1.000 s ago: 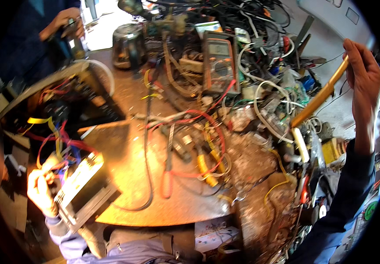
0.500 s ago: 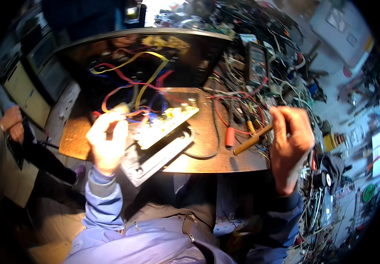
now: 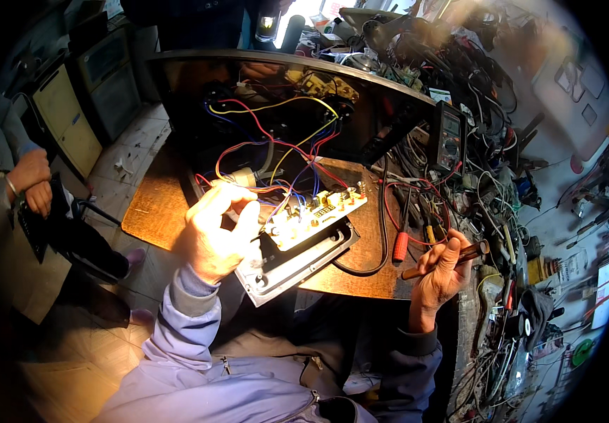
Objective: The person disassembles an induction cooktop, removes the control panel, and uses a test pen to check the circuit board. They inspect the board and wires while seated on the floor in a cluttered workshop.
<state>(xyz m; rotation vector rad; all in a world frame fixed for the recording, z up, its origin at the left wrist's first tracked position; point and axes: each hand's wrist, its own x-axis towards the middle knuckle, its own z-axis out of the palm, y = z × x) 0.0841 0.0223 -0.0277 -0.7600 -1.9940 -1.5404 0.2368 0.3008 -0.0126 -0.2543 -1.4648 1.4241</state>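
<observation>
My left hand is closed at the left end of a pale circuit board with a small display, holding the assembly. Red, blue and yellow wires run from it to a large dark glossy panel behind. Under the board is a grey rectangular housing, tilted over the table's front edge. My right hand, at the front right of the table, grips a brown rod-like tool; its working end is too small to make out. A red-handled tool lies just beyond that hand.
The wooden table holds cables and a multimeter. Heaped wires and parts crowd the right. A seated person's hands are at the left, beside yellowish cabinets; another person in dark clothing stands behind the panel.
The view has swung, bringing the seated person in. My right hand came down from the far right to the table's front with the rod. My left hand still holds the board assembly.
</observation>
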